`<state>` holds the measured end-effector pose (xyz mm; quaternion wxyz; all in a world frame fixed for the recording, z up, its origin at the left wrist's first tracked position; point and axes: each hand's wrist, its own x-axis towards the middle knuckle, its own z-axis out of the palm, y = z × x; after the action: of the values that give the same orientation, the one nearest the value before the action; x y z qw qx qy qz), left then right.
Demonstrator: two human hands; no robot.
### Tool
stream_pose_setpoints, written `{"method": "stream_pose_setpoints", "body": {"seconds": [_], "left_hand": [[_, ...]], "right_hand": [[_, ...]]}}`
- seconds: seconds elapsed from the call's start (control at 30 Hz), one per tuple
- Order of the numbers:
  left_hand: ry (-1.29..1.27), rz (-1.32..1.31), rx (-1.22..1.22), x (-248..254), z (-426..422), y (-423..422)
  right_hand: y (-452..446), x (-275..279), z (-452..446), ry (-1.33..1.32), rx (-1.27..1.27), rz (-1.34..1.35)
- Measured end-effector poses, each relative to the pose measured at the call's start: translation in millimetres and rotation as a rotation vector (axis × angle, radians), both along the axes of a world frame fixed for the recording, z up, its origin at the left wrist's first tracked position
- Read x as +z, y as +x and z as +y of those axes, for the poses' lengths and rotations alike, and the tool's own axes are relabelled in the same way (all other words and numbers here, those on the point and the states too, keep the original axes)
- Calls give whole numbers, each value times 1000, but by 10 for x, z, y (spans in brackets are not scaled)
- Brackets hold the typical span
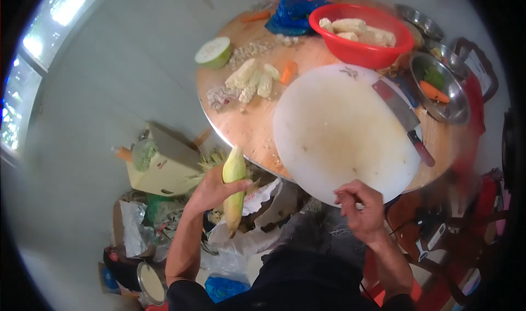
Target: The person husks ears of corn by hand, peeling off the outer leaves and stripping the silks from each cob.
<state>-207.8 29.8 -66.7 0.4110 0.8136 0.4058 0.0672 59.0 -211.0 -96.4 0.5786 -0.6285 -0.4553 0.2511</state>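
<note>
My left hand (212, 189) is wrapped round an ear of corn (234, 171) still in its pale green husk, held upright beside the table's near edge. Over the near rim of the round white cutting board (339, 130), my right hand (360, 208) has its fingers curled in, and nothing shows in them. A cleaver (400, 109) with a dark red handle lies on the board's right side. Left of the board, several husked corn cobs (252, 80) are piled on the round wooden table (249, 133).
A red basin (361, 51) of pale pieces stands at the back by a blue plastic bag (296, 12). A cut green gourd (213, 52) sits far left. Metal bowls, one holding a carrot (434, 92), stand right. Below left are a cardboard box (164, 163) and plastic bags.
</note>
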Motion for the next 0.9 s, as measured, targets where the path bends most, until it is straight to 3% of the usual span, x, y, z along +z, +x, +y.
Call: {"method": "stream_pose_setpoints", "body": {"seconds": [0.07, 0.13, 0.2, 0.27, 0.43, 0.57, 0.67, 0.8, 0.9], "left_hand": [[-22, -151, 39, 54, 1, 118], [-202, -432, 184, 118, 91, 307], [-367, -586, 82, 182, 87, 562], [-522, -801, 136, 174, 18, 878], [-758, -921, 182, 54, -152, 1429], [-768, -848, 51, -30, -107, 1596], [-585, -749, -52, -42, -236, 1610], [-724, -815, 27, -124, -323, 1678], [-778, -521, -77, -100, -324, 1659]], "right_hand": [[-83, 94, 109, 66, 109, -103], [-140, 181, 200, 80, 150, -138], [-221, 232, 231, 83, 190, -181], [-292, 260, 271, -23, 215, -115], [-228, 193, 301, -39, -25, -196], [118, 177, 244, -215, -101, 95], [624, 145, 221, -101, -50, 266], [924, 199, 228, -131, -14, 294], [1108, 306, 184, -90, -110, 233]]}}
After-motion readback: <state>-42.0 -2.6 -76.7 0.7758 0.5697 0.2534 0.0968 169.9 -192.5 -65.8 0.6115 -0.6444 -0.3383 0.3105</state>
